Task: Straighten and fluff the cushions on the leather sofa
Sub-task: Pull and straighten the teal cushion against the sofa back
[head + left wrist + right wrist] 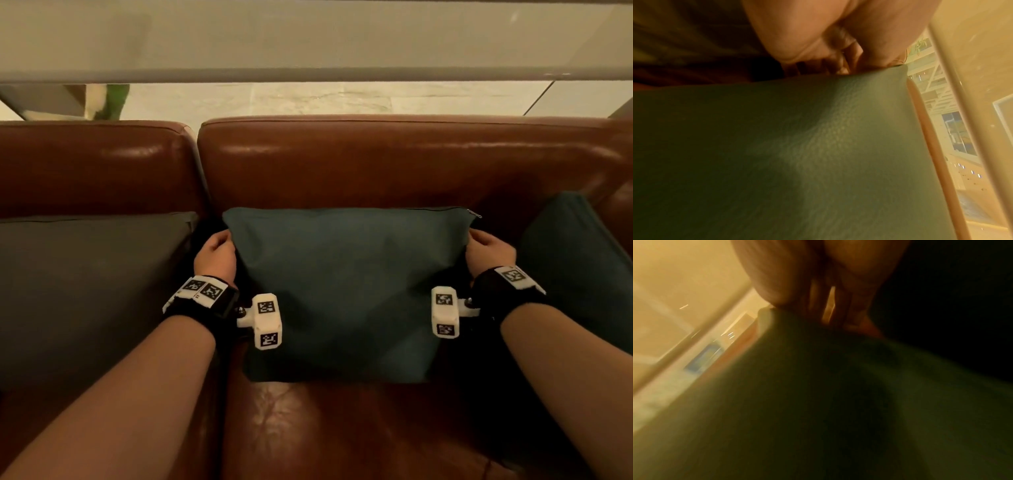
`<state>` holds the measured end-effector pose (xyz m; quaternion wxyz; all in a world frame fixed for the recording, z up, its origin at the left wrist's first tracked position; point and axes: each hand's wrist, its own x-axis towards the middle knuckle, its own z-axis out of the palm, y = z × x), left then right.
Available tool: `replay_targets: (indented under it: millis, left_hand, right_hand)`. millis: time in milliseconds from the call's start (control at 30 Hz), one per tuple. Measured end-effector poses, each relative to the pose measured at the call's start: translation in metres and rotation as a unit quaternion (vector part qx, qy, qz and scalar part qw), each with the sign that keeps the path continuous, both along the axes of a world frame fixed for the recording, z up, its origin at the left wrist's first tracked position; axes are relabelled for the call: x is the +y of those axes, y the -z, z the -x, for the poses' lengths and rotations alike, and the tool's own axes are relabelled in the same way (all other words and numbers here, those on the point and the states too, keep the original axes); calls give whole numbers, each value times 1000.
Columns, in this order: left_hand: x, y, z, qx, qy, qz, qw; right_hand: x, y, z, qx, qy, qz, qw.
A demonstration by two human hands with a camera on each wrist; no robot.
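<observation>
Left hand (pixel 215 255), right hand (pixel 488 250) grip teal cushion (pixel 346 291) upper side edges.

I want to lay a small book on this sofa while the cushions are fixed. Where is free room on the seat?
The bare leather seat in front of the teal cushion, between the two forearms, is free. Behind it is crowded: left hand and right hand grip the cushion's upper corners, the grey cushion covers the left seat, and another teal cushion fills the right corner.
</observation>
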<state>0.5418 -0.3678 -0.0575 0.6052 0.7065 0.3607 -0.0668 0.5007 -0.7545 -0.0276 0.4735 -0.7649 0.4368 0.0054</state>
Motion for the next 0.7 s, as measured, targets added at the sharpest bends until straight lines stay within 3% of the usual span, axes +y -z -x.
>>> replay_targets:
  millis: [100, 267, 367, 433, 500, 700]
  left_hand:
    - [1, -4, -6, -5, -58, -24, 998]
    - [-2, 0, -9, -14, -103, -58, 993]
    - [1, 3, -18, 19, -94, -64, 993]
    - [1, 2, -19, 9, -57, -77, 995]
    - [0, -1, -19, 11, -49, -78, 996]
    - [-5, -4, -22, -14, -138, -66, 988]
  right_hand:
    - [-7, -18, 2, 11, -45, 148, 988]
    - [-17, -29, 1, 27, -96, 209, 973]
    - [-12, -21, 1, 20, -73, 160, 984]
    - [-5, -9, 1, -15, -13, 12, 1000]
    - [-2, 2, -1, -48, 47, -89, 994]
    - [-21, 2, -11, -5, 89, 41, 995]
